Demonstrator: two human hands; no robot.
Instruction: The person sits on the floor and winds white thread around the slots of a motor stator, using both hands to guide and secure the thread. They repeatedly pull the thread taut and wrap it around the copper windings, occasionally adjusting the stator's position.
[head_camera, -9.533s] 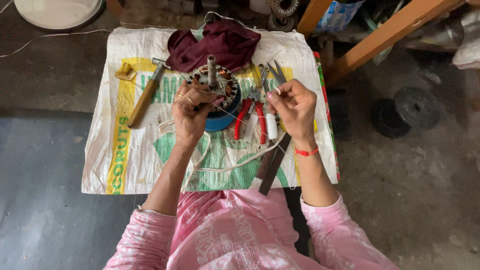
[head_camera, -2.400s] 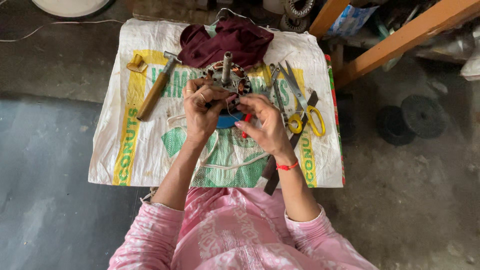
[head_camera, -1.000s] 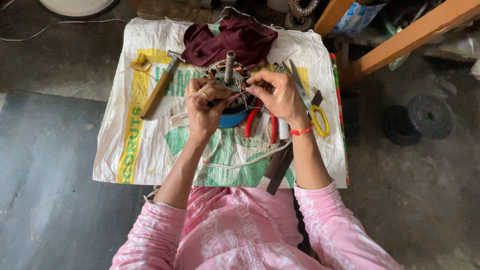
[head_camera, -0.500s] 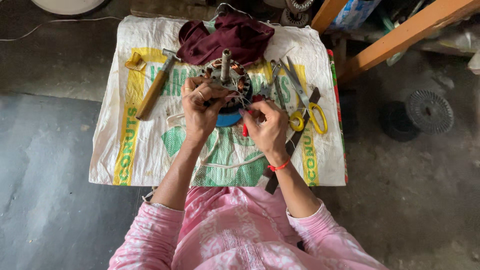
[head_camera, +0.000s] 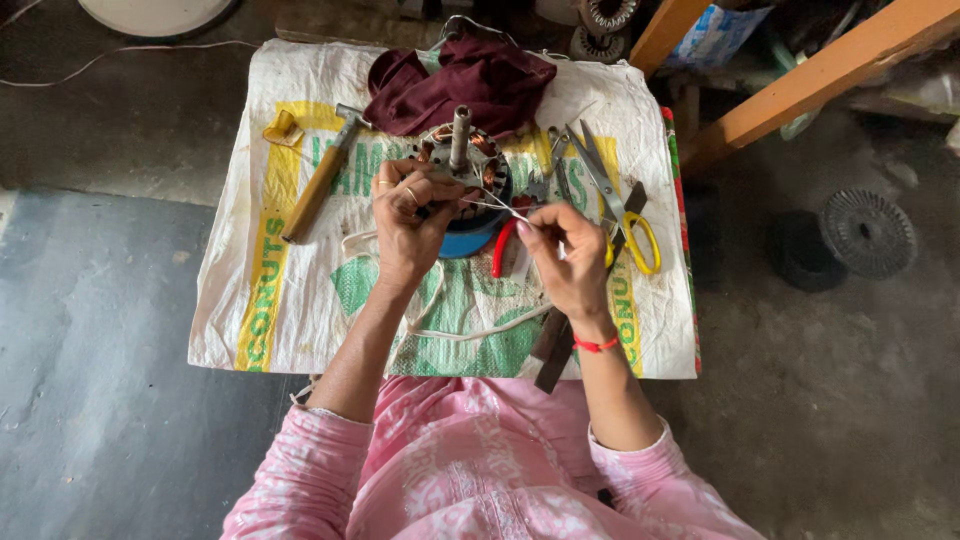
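Observation:
A round motor stator (head_camera: 462, 160) with copper windings and an upright steel shaft stands on a blue ring at the middle of a white printed sack (head_camera: 300, 300). My left hand (head_camera: 408, 222) grips the stator's near side, two rings on its fingers. A thin pale thread (head_camera: 500, 207) runs taut from the windings to my right hand (head_camera: 566, 255), which pinches its end just right of the stator. Red-handled pliers (head_camera: 503, 246) lie under that hand.
A wooden-handled hammer (head_camera: 315, 180) and a yellow tape roll (head_camera: 281, 126) lie at left. A maroon cloth (head_camera: 462, 80) is behind the stator. Yellow-handled scissors (head_camera: 620, 205) lie at right, a dark flat tool (head_camera: 555, 345) and white cord (head_camera: 470, 330) near me. Orange wooden beams (head_camera: 810, 75) stand right.
My right hand has drawn back from the stator toward me and to the right, pulling the thread taut. My left hand keeps its grip on the stator.

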